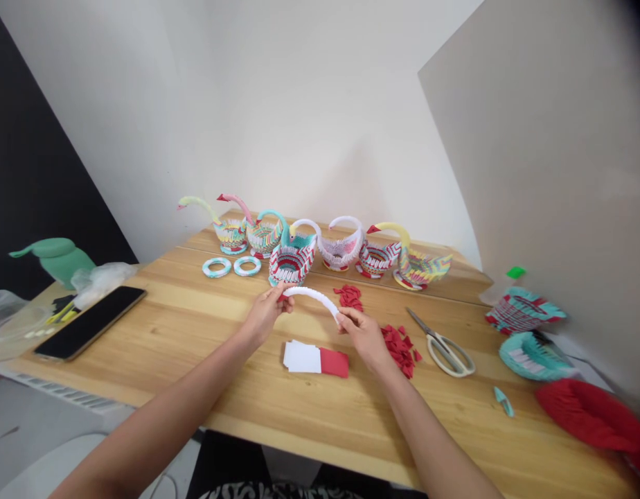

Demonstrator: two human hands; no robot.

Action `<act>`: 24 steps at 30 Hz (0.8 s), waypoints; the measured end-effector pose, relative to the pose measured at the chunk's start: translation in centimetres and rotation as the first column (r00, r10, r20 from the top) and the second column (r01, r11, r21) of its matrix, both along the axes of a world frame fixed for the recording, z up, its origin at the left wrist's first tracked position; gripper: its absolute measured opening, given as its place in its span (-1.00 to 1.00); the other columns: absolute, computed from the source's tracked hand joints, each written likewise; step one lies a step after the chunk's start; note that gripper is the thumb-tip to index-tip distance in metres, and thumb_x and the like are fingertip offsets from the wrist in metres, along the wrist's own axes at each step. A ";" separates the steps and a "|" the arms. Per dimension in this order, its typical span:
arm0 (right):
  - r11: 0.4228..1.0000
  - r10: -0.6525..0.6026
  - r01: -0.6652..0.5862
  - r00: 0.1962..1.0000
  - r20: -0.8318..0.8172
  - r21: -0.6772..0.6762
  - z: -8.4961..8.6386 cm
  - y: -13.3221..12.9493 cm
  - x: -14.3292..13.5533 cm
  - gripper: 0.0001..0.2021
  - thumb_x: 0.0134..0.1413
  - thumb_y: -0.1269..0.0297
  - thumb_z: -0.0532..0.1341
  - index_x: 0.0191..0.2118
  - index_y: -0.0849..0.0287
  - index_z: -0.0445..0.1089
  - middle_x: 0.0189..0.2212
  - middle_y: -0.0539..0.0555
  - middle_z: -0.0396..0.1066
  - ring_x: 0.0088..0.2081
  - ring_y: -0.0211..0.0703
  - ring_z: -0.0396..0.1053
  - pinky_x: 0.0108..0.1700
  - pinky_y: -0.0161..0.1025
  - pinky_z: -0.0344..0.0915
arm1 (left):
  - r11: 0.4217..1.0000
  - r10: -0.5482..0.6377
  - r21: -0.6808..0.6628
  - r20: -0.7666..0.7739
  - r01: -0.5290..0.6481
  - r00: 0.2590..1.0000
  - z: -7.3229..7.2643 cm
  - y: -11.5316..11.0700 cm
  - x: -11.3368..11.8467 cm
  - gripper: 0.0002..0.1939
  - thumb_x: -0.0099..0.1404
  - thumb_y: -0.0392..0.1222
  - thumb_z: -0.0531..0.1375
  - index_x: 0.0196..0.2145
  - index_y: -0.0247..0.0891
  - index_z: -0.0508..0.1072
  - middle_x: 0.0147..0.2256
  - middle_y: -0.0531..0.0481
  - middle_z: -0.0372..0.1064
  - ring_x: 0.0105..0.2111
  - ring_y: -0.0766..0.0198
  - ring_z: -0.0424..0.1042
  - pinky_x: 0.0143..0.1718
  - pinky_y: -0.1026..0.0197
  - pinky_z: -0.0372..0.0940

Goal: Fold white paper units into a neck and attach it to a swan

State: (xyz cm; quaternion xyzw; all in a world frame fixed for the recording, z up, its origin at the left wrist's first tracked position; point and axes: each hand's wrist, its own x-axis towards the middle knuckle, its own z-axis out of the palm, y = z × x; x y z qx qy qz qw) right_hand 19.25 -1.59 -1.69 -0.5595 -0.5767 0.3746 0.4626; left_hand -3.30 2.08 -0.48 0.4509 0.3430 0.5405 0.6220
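A curved white folded-paper swan neck (316, 296) with a red tip at its left end is held above the wooden table. My left hand (262, 315) pinches it by the red tip. Closed on the opposite end is my right hand (363, 335), its fingertips partly covering that end. Below the hands lie a stack of white paper slips (302, 357) and red paper slips (334, 363), edge to edge. Small red folded paper pieces (348, 297) sit behind the neck, and a second red pile (400, 350) is beside my right forearm.
Scissors (451, 355) lie to the right. Several folded-paper swans, one with a teal neck (285, 223), line the back, with two paper rings (217, 267) in front. A phone (91, 323) is at left; paper baskets (532, 357) and a red bag (593, 414) stand right.
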 end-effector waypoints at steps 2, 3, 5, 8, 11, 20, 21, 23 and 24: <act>1.000 0.009 -0.009 1.000 0.006 -0.004 -0.1 0.0 0.1 -0.70 -0.01 0.06 0.20 -0.28 0.19 0.48 -0.55 -0.03 0.34 -0.46 -0.19 0.30 -0.31 -0.24 0.22 | 1.000 -0.011 -0.020 0.032 0.012 0.999 0.0 0.1 -0.2 -0.55 0.20 0.11 0.17 -0.17 -0.37 0.44 -0.49 0.03 0.31 -0.51 0.37 0.27 -0.40 0.29 0.19; 1.000 0.019 -0.019 1.000 0.022 -0.010 -0.1 0.0 0.1 -0.71 -0.01 0.07 0.20 -0.28 0.18 0.48 -0.56 -0.04 0.33 -0.47 -0.20 0.28 -0.34 -0.25 0.21 | 1.000 -0.006 -0.027 0.038 0.007 0.999 0.0 0.2 -0.2 -0.58 0.18 0.08 0.19 -0.20 -0.37 0.44 -0.50 0.05 0.31 -0.52 0.38 0.27 -0.41 0.29 0.18; 0.998 0.058 -0.057 0.996 0.067 -0.023 0.1 -0.2 0.1 -0.72 0.01 0.07 0.19 -0.30 0.17 0.48 -0.59 -0.05 0.31 -0.51 -0.22 0.24 -0.39 -0.28 0.18 | 0.999 0.010 -0.041 0.040 -0.008 0.999 0.0 0.2 -0.2 -0.63 0.14 0.04 0.25 -0.28 -0.36 0.43 -0.53 0.07 0.30 -0.53 0.40 0.26 -0.42 0.30 0.17; 0.993 0.113 -0.111 0.986 0.119 -0.027 0.5 -0.4 0.0 -0.72 0.04 0.07 0.15 -0.33 0.16 0.48 -0.58 -0.05 0.32 -0.54 -0.24 0.20 -0.45 -0.29 0.13 | 0.998 0.014 -0.063 0.039 -0.012 0.999 0.0 0.2 -0.1 -0.65 0.11 0.03 0.28 -0.35 -0.36 0.41 -0.54 0.07 0.32 -0.55 0.41 0.27 -0.43 0.31 0.17; 0.992 0.125 -0.122 0.980 0.154 -0.024 0.8 -0.5 -0.1 -0.71 0.08 0.07 0.11 -0.34 0.17 0.46 -0.54 -0.04 0.35 -0.51 -0.23 0.22 -0.45 -0.30 0.11 | 0.997 0.001 -0.079 0.037 0.002 0.999 -0.1 0.1 0.0 -0.62 0.10 0.03 0.29 -0.33 -0.38 0.41 -0.53 0.05 0.35 -0.55 0.40 0.29 -0.42 0.30 0.19; 0.991 0.127 -0.134 0.971 0.204 0.019 -0.3 -0.1 -0.1 -0.82 -0.04 0.19 0.25 -0.34 0.18 0.49 -0.54 -0.07 0.33 -0.47 -0.26 0.19 -0.39 -0.32 0.07 | 0.994 -0.105 -0.002 0.134 0.106 0.985 0.2 -0.1 0.0 -0.53 0.13 0.06 0.28 -0.13 -0.35 0.42 -0.43 -0.05 0.45 -0.47 0.29 0.41 -0.32 0.23 0.27; 0.992 0.125 -0.128 0.981 0.151 0.008 -0.3 -0.1 -0.1 -0.82 -0.05 0.19 0.26 -0.34 0.18 0.49 -0.54 -0.07 0.32 -0.48 -0.28 0.18 -0.40 -0.32 0.07 | 0.993 -0.122 0.017 0.150 0.120 0.981 0.2 -0.1 -0.1 -0.52 0.16 0.08 0.26 -0.10 -0.35 0.41 -0.41 -0.07 0.46 -0.44 0.27 0.42 -0.29 0.21 0.27; 0.994 0.106 -0.106 0.994 0.003 -0.033 -0.2 0.0 -0.1 -0.78 -0.09 0.16 0.29 -0.32 0.18 0.48 -0.52 -0.06 0.35 -0.49 -0.29 0.18 -0.43 -0.33 0.09 | 0.990 -0.140 0.031 0.165 0.136 0.976 0.2 0.0 -0.3 -0.51 0.22 0.12 0.19 -0.06 -0.34 0.40 -0.39 -0.09 0.47 -0.42 0.25 0.42 -0.28 0.20 0.27; 0.994 0.090 -0.095 0.993 -0.079 -0.052 -0.1 0.0 0.0 -0.74 -0.11 0.13 0.30 -0.30 0.19 0.48 -0.51 -0.05 0.37 -0.50 -0.29 0.18 -0.45 -0.33 0.10 | 0.990 -0.139 0.023 0.163 0.137 0.977 0.1 0.1 -0.4 -0.50 0.24 0.13 0.16 -0.06 -0.34 0.39 -0.40 -0.08 0.46 -0.42 0.26 0.42 -0.29 0.21 0.27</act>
